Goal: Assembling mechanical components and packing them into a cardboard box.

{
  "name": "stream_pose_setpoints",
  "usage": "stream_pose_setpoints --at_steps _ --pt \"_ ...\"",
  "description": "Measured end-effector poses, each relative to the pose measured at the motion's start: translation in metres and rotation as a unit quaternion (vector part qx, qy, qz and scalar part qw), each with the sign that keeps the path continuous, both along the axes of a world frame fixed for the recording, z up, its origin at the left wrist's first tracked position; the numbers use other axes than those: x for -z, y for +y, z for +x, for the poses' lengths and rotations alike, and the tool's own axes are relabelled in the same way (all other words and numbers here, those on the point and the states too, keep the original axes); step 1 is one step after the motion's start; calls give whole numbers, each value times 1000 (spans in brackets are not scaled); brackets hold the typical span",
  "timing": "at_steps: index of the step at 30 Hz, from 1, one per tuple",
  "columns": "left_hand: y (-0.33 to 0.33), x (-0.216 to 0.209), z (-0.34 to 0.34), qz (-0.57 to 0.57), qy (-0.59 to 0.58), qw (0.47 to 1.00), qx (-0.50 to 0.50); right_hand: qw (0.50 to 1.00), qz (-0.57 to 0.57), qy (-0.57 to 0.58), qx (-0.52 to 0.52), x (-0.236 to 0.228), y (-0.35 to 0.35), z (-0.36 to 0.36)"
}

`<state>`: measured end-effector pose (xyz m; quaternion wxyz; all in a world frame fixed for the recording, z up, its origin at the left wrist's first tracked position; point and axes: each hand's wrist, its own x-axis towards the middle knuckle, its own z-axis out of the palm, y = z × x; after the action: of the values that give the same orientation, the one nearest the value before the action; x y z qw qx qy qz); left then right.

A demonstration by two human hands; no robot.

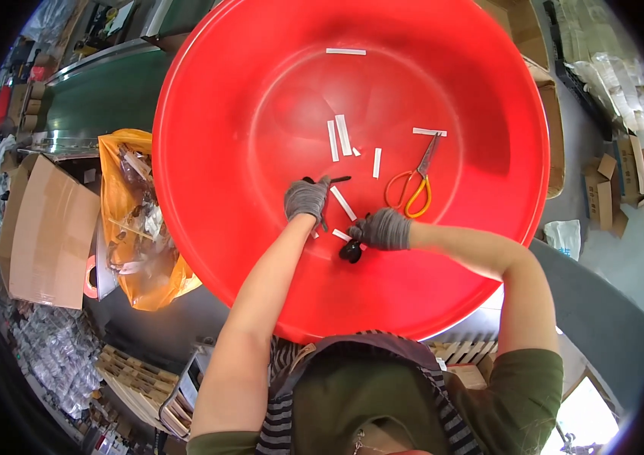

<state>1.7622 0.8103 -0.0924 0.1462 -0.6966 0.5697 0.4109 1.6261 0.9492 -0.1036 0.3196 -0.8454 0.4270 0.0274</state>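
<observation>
Both hands wear grey gloves and work low inside a large round red tub (208, 152). My left hand (307, 201) is closed, with a thin black stick-like piece (341, 179) poking out past its fingertips. My right hand (384, 230) is curled around a black object with rounded lobes (350, 252), whose kind I cannot make out. Between the hands a white strip (343, 203) lies slanted, and a short white strip (342, 235) shows beside the right fingers. Scissors with yellow-orange handles (418, 186) rest farther off, their tips on another white strip (427, 131).
More white strips (343, 135) lie scattered on the tub floor, one (345, 51) toward the far wall. Left of the tub stand an orange bag of scraps (136, 227) and a cardboard box (53, 235). A green-topped bench (106, 98) is behind them. Cartons (603, 186) stand at right.
</observation>
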Motion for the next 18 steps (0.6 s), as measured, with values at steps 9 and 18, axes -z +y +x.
stream_pose_setpoints --at_steps 9,18 --pt "5 -24 -22 -63 -24 994 -86 990 -36 8 137 -3 14 -16" --pt "18 -6 -5 -131 4 982 -138 747 66 -136 648 10 11 -64"
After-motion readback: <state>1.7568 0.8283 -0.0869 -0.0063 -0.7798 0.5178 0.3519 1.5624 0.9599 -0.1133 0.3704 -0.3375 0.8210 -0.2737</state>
